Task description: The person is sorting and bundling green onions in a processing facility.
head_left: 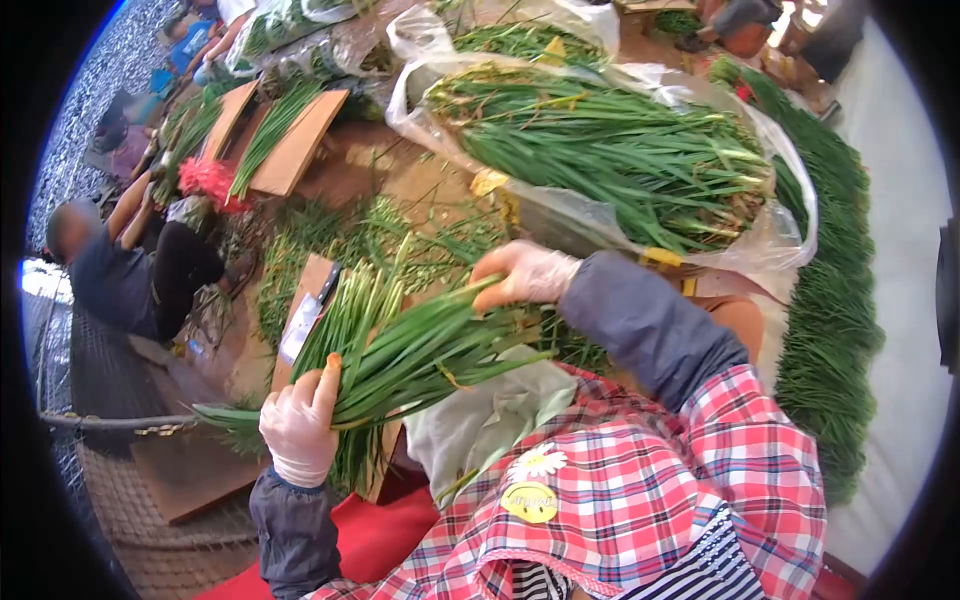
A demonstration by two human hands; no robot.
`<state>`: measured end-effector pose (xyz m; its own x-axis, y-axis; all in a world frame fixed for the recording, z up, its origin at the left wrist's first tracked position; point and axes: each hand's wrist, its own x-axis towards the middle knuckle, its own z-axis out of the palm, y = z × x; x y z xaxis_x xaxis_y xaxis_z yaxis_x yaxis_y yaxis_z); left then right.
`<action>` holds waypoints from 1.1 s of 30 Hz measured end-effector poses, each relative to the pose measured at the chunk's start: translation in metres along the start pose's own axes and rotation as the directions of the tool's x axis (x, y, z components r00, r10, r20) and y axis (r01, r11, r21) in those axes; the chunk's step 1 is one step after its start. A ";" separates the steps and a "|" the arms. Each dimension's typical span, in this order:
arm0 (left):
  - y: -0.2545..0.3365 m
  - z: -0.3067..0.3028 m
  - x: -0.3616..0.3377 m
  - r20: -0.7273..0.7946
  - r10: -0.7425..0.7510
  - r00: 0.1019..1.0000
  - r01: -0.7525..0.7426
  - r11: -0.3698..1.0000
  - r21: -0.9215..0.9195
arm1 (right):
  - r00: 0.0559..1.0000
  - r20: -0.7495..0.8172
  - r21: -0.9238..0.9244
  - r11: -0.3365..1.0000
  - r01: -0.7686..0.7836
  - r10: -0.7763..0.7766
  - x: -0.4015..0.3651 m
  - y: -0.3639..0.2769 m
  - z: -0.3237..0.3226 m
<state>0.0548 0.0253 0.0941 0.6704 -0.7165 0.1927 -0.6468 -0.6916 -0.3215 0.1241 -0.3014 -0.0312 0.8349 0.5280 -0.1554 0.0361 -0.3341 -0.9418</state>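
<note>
My left hand [300, 425] grasps the greens [425, 348]; their length runs slantwise toward my right hand [525, 272], which pinches some of them.

Worn on the head, facing forward and steeply down. Looks from just above the shirt [625, 470], near, onto the bunch [430, 345] mid-view. Takes in the bag [410, 110] farther ahead, the seated person [118, 278] at far left and the pale sheet [905, 230] at right. Spans a wide round field, dark at the corners.
</note>
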 end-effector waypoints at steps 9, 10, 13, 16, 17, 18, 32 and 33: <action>0.000 0.007 0.008 0.310 0.000 0.951 0.089 0.958 -0.273 | 0.955 -0.241 -0.649 0.703 -0.291 0.173 -0.032 0.075 0.004; -0.004 0.001 0.006 0.329 -0.042 0.943 0.153 0.936 -0.318 | 0.903 -0.290 -0.649 0.628 -0.429 0.317 -0.040 0.101 -0.009; -0.014 0.000 -0.005 0.311 -0.148 0.939 0.304 0.780 -0.547 | 0.836 0.026 -0.727 0.585 -0.361 0.548 -0.070 0.197 -0.010; -0.002 0.000 -0.002 0.438 -0.161 0.884 0.464 0.404 -0.788 | 0.965 0.044 0.501 0.830 -0.245 0.259 -0.061 0.150 0.008; 0.007 0.010 -0.002 0.525 -0.165 0.835 0.550 0.210 -0.808 | 0.971 0.076 0.597 0.770 -0.225 0.226 -0.060 0.101 0.011; 0.017 0.018 0.001 0.577 -0.138 0.805 0.583 0.005 -0.813 | 0.977 0.103 0.684 0.700 -0.206 0.187 -0.059 0.066 0.012; 0.095 0.060 -0.024 0.736 0.141 0.663 0.529 -0.783 -0.327 | 0.755 -0.565 0.629 0.766 0.134 0.333 -0.066 0.056 -0.032; 0.096 0.060 -0.023 0.734 0.136 0.665 0.529 -0.780 -0.334 | 0.751 -0.594 0.611 0.770 0.186 0.290 -0.067 0.048 -0.036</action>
<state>-0.0011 -0.0189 0.0027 0.6248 -0.5037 -0.5965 0.7377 0.1307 0.6624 0.0895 -0.3807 -0.0551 0.9633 -0.1640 -0.2127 -0.1525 0.3178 -0.9358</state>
